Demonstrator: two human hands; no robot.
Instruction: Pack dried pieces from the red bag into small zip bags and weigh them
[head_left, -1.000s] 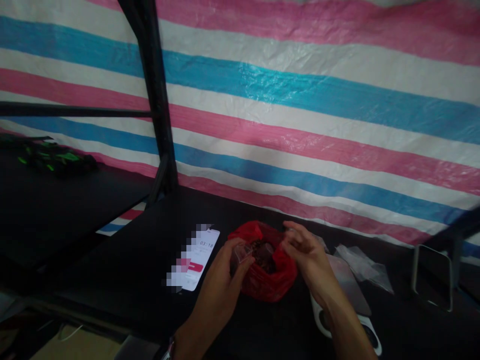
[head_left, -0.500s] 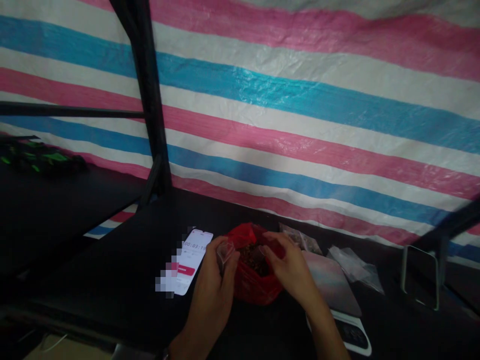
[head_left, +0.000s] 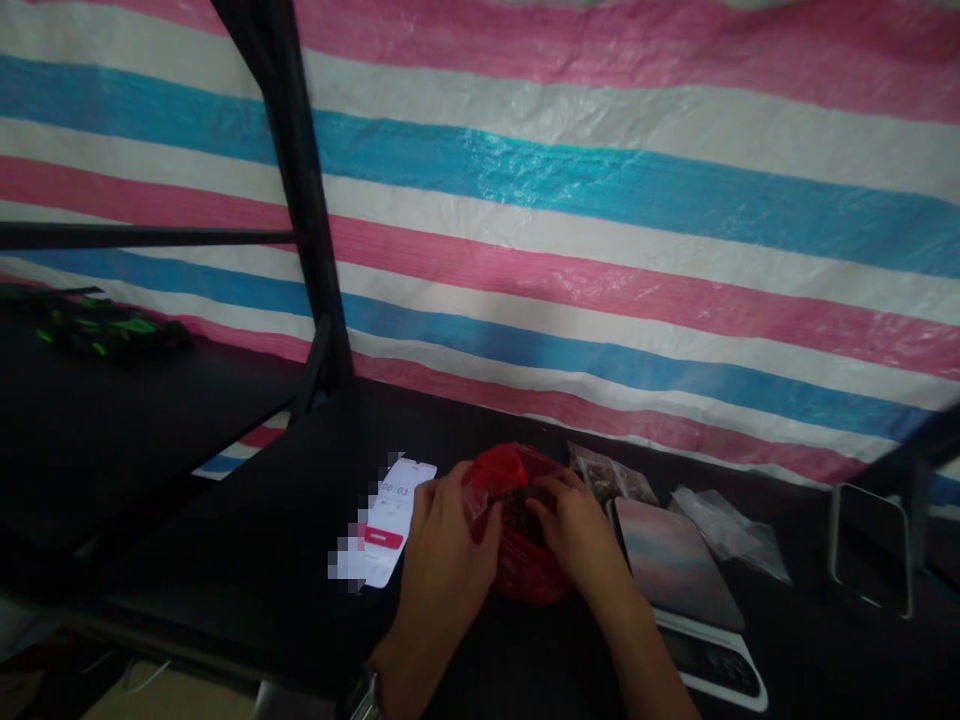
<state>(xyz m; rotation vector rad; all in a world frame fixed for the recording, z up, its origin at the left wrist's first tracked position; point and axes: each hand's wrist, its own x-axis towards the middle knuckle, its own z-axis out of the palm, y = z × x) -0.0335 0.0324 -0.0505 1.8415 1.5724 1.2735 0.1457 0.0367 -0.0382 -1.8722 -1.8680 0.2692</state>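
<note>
A red plastic bag (head_left: 529,580) stands with its mouth open on the black table, holding small dark-brown pieces (head_left: 517,510). At its left side, my left hand (head_left: 450,545) is closed around a small clear plastic bag (head_left: 478,492), held over the red bag's mouth. Reaching in from the right, my right hand (head_left: 581,530) has its fingers bent together at the brown pieces; what they pinch is hidden.
Left of my hands lies a lit phone (head_left: 386,530) with a timer. A kitchen scale (head_left: 682,565), filled clear bags (head_left: 611,475), flat clear bags (head_left: 731,530) and a phone-shaped frame (head_left: 870,550) are to the right. A black post (head_left: 300,190) rises behind, before striped sheeting.
My right hand has moved deeper into the red bag, its fingers now at the brown pieces. My left hand has turned inward over the bag's mouth. The view has shifted slightly.
</note>
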